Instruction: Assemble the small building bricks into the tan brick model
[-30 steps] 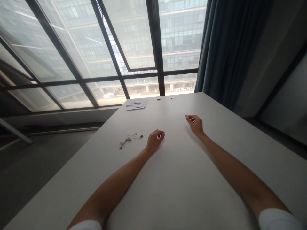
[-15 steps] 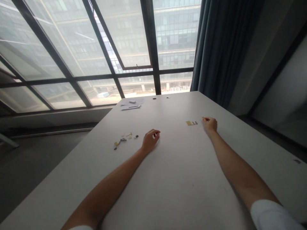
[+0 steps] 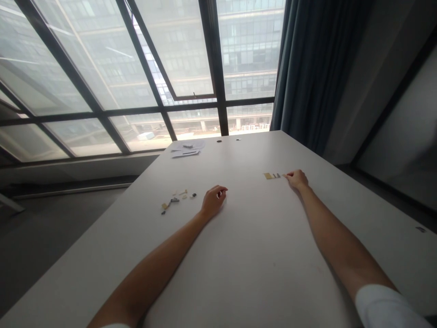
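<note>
R hand (image 3: 297,179) lay on white table (image 3: 259,255), fingertips (image 3: 287,174) at tan pieces (image 3: 272,175) just to its left, grip unclear, L hand (image 3: 213,201) loosely curled, contents hidden, small parts (image 3: 177,199) nearby

Right hand (image 3: 297,179): one second ago it sat nearer the middle of the surface (image 3: 259,255), with a small tan piece pinched at the fingertips. Half a second ago it lay further right, apart from a row of small tan and grey pieces (image 3: 272,175), by then in view. Now it has moved back left, and its fingers (image 3: 288,174) reach the row's right end, touching or just beside it. Whether a piece remains pinched cannot be confirmed.
</note>
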`<state>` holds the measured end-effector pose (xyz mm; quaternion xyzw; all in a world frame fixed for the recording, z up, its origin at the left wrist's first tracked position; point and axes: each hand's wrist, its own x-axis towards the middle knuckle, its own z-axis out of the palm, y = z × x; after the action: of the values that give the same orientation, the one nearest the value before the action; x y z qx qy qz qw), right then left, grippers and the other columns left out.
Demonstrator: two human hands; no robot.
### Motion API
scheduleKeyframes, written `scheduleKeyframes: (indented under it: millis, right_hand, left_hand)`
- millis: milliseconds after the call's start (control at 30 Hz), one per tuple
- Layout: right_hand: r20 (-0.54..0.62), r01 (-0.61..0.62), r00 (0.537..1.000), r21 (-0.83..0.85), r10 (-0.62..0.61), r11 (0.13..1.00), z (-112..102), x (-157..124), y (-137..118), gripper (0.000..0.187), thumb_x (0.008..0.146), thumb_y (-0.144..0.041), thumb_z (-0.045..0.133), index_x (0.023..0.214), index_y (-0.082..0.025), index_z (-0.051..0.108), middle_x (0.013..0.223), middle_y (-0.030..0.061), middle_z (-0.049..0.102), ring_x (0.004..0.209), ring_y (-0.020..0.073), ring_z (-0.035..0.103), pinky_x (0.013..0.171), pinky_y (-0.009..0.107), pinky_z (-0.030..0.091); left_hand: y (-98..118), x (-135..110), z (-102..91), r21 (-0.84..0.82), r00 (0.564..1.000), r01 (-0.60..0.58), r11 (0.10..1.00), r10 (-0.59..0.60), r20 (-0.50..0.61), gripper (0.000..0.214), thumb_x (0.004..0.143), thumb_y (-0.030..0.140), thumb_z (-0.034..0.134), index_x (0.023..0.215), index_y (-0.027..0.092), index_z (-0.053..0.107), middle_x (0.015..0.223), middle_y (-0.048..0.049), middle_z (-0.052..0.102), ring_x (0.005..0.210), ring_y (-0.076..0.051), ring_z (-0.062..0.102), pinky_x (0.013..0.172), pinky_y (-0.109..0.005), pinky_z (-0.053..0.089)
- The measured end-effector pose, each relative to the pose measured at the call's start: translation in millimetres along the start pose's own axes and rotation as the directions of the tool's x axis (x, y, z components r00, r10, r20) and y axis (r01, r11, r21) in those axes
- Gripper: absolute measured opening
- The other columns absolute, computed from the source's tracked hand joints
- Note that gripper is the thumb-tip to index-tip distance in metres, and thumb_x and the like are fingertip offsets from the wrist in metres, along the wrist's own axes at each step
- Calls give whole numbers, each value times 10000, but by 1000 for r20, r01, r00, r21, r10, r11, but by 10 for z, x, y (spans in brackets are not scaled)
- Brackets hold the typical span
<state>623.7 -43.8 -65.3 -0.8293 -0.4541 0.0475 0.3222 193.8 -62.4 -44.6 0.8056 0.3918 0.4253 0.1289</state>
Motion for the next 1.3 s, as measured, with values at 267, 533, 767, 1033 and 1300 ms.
scheduleKeyframes:
  millis: [267,533,767,1033,1300]
  right_hand:
    - [-10,-11,1000,-53,10,999,16,-38,-9,179,797,-249,736,954,-202,808,976,129,757,883,260,702,766,317,521]
    - [4,27,1000,-59,-27,998,52,-38,-4,226,809,-320,726,1004,-241,810,1003,96,765,906,256,700,781,317,522]
    - [-6,34,999,-86,-35,996,75,-70,-38,235,827,-320,685,1015,-253,808,1001,86,766,910,243,707,791,298,522]
    - [24,70,997,-104,-68,992,82,-69,-57,255,887,-337,623,1045,-254,804,1040,101,760,944,253,702,802,306,513]
    - [33,85,996,-117,-82,989,97,-61,-75,292,933,-353,570,1096,-260,794,1078,101,752,949,247,696,786,300,500]
  left_hand:
    - [7,0,6,-4,1000,-5,1000,5,6,196,886,176,539,899,197,734,791,-20,680,662,-132,582,659,-249,463]
    - [-23,5,15,-2,1000,-8,1000,8,10,192,880,165,550,901,197,738,805,-20,691,676,-133,592,666,-247,469]
    - [-29,-1,18,-14,999,2,1000,-2,38,198,886,170,548,917,189,743,794,-14,675,677,-123,579,677,-238,456]
    - [-19,-1,12,-17,998,-2,1000,3,69,199,882,164,546,921,187,740,806,-18,682,682,-125,580,675,-235,454]
    - [-23,-10,16,-18,997,1,1000,0,71,199,889,172,546,920,184,742,806,-19,684,680,-124,578,676,-232,458]
